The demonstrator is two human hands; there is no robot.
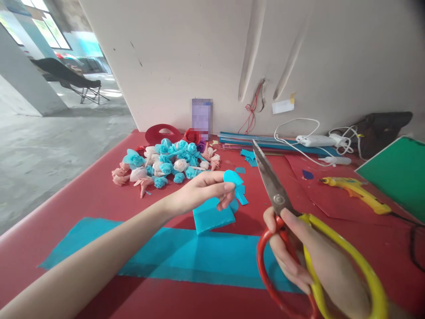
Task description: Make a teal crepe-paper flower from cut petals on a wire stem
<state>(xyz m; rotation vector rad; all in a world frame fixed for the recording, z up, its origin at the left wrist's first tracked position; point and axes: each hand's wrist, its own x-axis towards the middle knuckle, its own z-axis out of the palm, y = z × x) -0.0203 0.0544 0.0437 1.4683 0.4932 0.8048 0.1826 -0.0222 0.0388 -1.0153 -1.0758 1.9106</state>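
Note:
Between the thumb and fingers of my left hand is a small blue paper piece with a rounded top edge. Just below that hand, a folded blue paper square rests at a slant, and small blue offcuts show beside the fingers. My right hand grips a pair of scissors with one red and one yellow handle. The scissor blades are together and point up and away, apart from the paper. A long blue paper strip lies flat across the red table, under my left forearm.
Blue, white and pink paper flowers are heaped at the back left. A yellow glue gun lies at the right, near a green board. Behind are a white power strip with cords, blue paper sheets and a red tape roll.

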